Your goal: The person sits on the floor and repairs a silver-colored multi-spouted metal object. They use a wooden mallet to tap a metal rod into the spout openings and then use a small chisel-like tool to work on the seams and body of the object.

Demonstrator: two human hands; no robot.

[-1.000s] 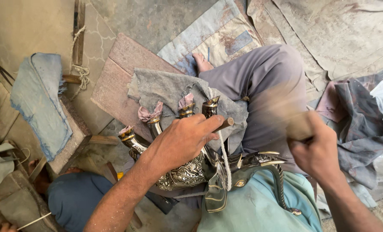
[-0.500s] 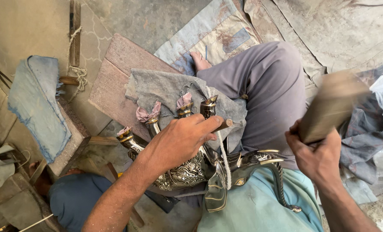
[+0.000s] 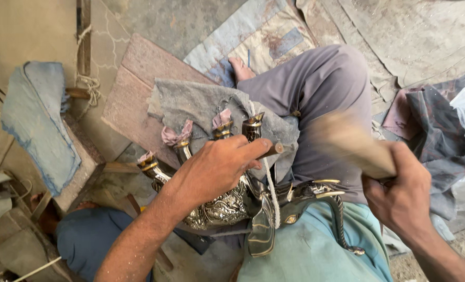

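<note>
An ornate silver and gold metal piece (image 3: 227, 206) with several upright arms lies across my lap. Pink rag scraps cap some of the arm tips. My left hand (image 3: 219, 167) rests on top of it and pinches a short metal punch (image 3: 270, 150) that points to the right. My right hand (image 3: 402, 196) grips a wooden mallet (image 3: 350, 143), blurred by motion, just right of the punch's end. A white cord (image 3: 271, 190) runs down over the metal piece. A grey cloth (image 3: 201, 107) lies under the arms.
My bent leg in grey trousers (image 3: 321, 89) and bare foot (image 3: 241, 68) are beyond the piece. A reddish wooden board (image 3: 133, 89) lies on the floor. A blue cloth (image 3: 34, 125) drapes a block at left. Dark rags (image 3: 436, 130) pile at right.
The mallet was raised high to the right half a second ago; it has swung back down to the left towards the punch. My left hand has stayed put.
</note>
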